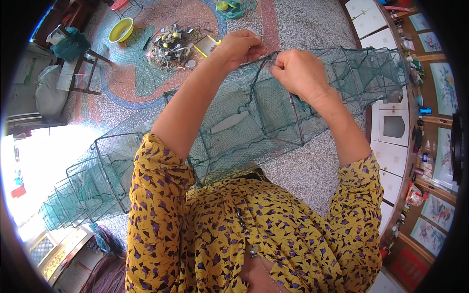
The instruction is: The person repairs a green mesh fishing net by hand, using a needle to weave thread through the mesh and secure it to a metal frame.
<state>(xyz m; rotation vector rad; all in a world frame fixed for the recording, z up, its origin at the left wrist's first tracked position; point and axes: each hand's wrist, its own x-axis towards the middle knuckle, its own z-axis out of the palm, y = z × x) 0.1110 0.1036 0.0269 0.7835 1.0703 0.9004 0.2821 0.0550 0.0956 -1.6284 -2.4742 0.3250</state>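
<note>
A long green mesh fish trap with dark square frames stretches across me from lower left to upper right. My left hand is at its far edge, with thumb and fingers pinched together over the netting. Just to its right, my right hand is closed, its thumb and forefinger pressed together at the same edge by a dark frame bar. What lies between the fingertips of each hand is too small to make out. A pale oval opening shows in the mesh below my hands.
Beyond the trap lie a pile of small mixed pieces, a yellow basin and a yellow-edged tray. A wooden stool stands at left. White cabinets line the right side.
</note>
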